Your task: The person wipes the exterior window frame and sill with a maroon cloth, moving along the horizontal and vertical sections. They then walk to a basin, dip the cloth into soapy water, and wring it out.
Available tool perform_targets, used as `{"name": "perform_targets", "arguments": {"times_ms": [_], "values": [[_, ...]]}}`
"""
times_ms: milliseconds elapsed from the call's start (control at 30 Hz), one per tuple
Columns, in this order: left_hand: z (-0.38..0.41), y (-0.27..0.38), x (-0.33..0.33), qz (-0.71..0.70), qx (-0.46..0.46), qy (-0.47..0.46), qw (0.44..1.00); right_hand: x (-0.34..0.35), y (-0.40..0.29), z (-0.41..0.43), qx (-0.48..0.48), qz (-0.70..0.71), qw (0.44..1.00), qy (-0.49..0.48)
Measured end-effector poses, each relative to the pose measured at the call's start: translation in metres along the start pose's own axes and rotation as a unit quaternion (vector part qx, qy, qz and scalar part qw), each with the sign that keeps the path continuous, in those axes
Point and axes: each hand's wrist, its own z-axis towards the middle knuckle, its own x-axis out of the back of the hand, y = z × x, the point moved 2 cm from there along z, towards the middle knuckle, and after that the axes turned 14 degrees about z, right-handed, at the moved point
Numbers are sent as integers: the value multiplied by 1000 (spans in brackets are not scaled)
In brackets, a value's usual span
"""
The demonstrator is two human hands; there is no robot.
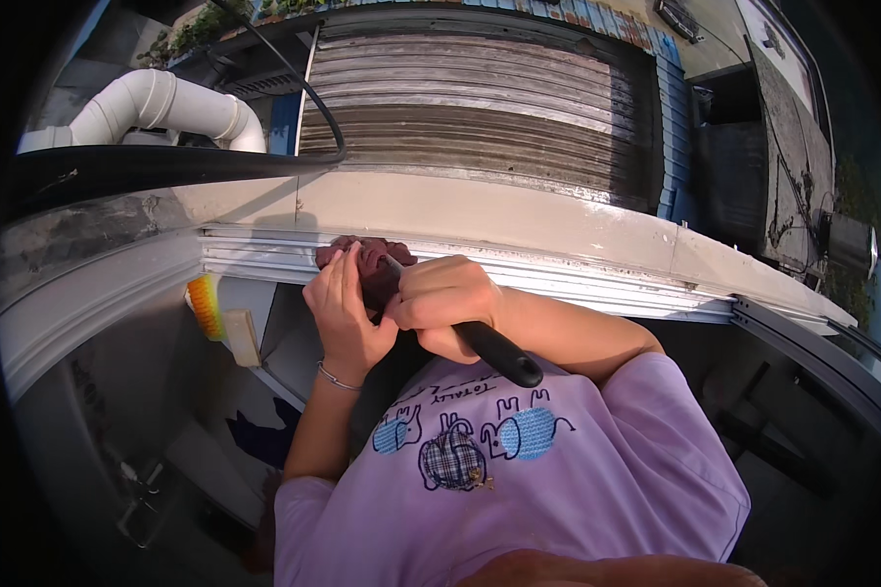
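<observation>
My right hand (448, 301) is closed around the black handle (501, 356) of a tool, whose butt end points back toward my chest. The tool's front end runs into a dark reddish-brown cloth (374, 260), so I cannot tell what kind of tool it is. With fingers extended, my left hand (345, 308) grips the near left side of this cloth. The cloth lies bunched over the white metal track of a sliding window (558, 282), near its left end. Both hands are close together, at the track.
Beyond the track is a pale outer ledge (470, 198). A black bar (154, 165) and a white duct pipe (165, 103) are outside at left. A yellow-orange object (204, 307) and a cream block (241, 337) sit inside, below the left corner. A dark sash frame (807, 352) stands right.
</observation>
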Motion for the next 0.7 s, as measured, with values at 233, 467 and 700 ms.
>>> {"name": "perform_targets", "arguments": {"times_ms": [233, 467, 700], "values": [[19, 114, -40, -142, -111, -57, 982, 92, -106, -48, -163, -51, 985, 30], [40, 261, -92, -259, -243, -103, 929, 154, -212, -115, -248, -186, 948, 67], [44, 394, -128, -278, -277, -142, 909, 203, -276, -169, -351, -287, 867, 207]]}}
